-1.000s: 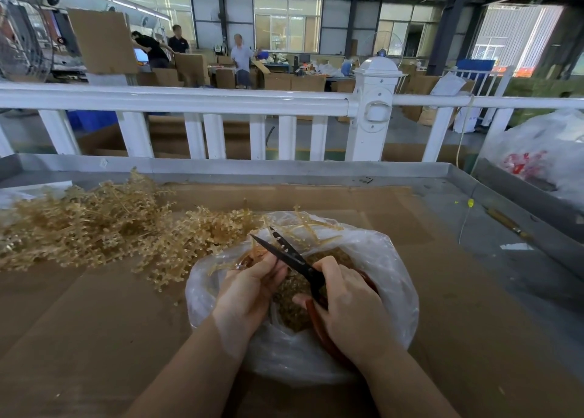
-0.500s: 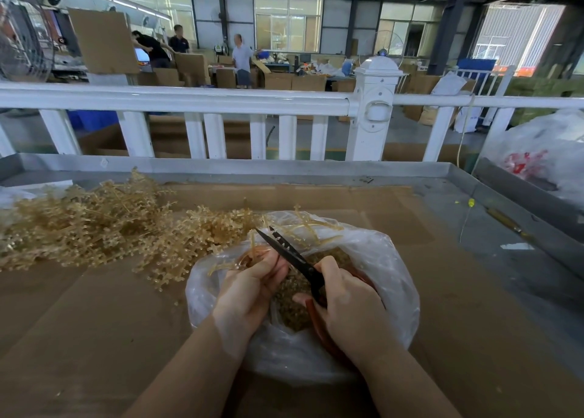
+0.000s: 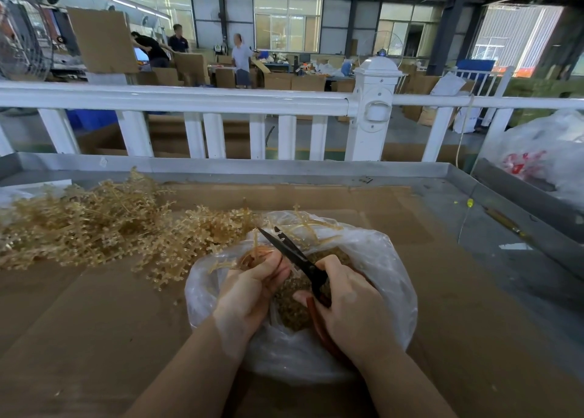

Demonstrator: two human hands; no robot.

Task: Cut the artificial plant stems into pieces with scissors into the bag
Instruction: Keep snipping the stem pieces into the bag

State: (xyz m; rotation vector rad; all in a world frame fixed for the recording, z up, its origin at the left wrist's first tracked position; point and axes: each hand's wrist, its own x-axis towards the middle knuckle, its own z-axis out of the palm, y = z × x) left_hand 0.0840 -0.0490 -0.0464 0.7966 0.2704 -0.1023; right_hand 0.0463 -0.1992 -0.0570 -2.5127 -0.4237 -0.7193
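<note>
My right hand (image 3: pixel 350 310) grips the scissors (image 3: pixel 295 258) by the red handles, black blades parted, over the clear plastic bag (image 3: pixel 384 269). My left hand (image 3: pixel 252 291) pinches a tan plant stem (image 3: pixel 221 264) at the bag mouth. Bag sits near the table's (image 3: pixel 442 323) near edge, cut bits inside. Uncut stem pile (image 3: pixel 94 225) lies toward the far-left corner.

Both hands curled, left (image 3: pixel 249 288) beside right (image 3: pixel 350 307), forearms converging.
</note>
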